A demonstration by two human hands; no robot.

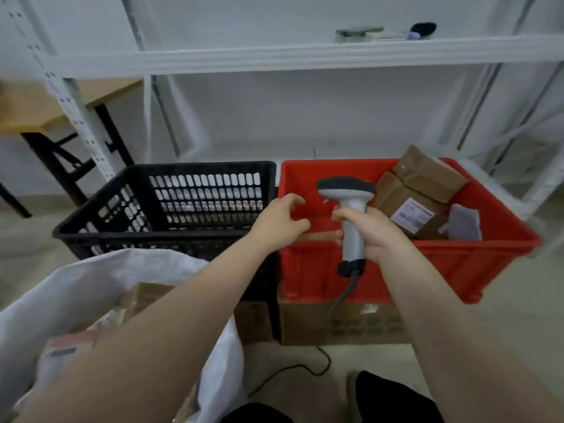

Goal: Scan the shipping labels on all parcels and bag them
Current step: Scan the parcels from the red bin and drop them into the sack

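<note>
My right hand [374, 232] grips the handle of a grey barcode scanner [348, 196] above the red crate [457, 257]; its cable hangs down to the floor. My left hand [279, 222] hovers over the crate's left rim with fingers spread and loosely curved, holding nothing. Brown cardboard parcels lie in the crate's right part: one [428, 174] lies tilted on top of another with a white shipping label [412, 215]. A flat brown parcel [317, 236] shows partly between my hands. At lower left a white woven bag [91, 279] stands open with parcels [146, 296] inside.
A black slatted basket [171, 209] stands left of the red crate. The crate rests on a cardboard box [341, 323]. White metal shelving [274, 56] rises behind, and a wooden table [36, 108] with black legs is at far left. My dark shoes [390, 398] are at the bottom.
</note>
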